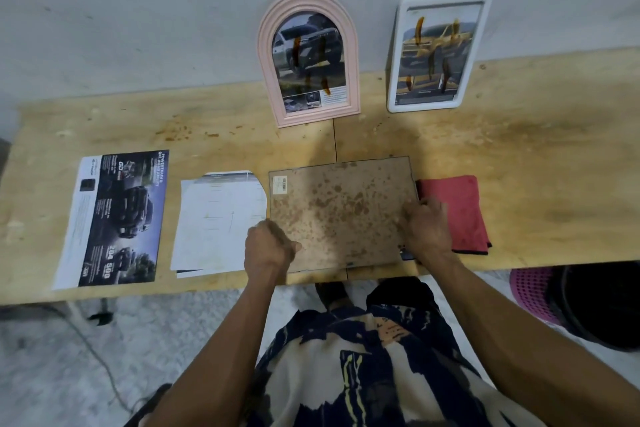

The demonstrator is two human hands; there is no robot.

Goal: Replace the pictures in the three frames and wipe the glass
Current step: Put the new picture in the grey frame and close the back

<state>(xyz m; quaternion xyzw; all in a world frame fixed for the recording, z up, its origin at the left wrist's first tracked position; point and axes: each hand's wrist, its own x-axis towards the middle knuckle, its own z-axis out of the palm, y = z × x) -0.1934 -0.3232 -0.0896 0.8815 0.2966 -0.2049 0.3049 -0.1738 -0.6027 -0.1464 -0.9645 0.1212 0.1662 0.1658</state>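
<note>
L grip [268,248] fisted on frame back [341,215], R grip [427,227] fingers curled pressing its edge, flyer [121,218] reads "POWERTRAIN & OFF-ROAD ABILITY"

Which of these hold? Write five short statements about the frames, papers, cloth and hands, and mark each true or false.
1. The pink frame leans against the wall. True.
2. The red cloth lies left of the face-down frame. False: it lies to its right.
3. Both hands are on the face-down frame, the left hand at its near left corner, the right hand at its right edge. True.
4. The white frame lies flat on the table. False: it stands against the wall.
5. The car poster lies at the table's left. True.
</note>
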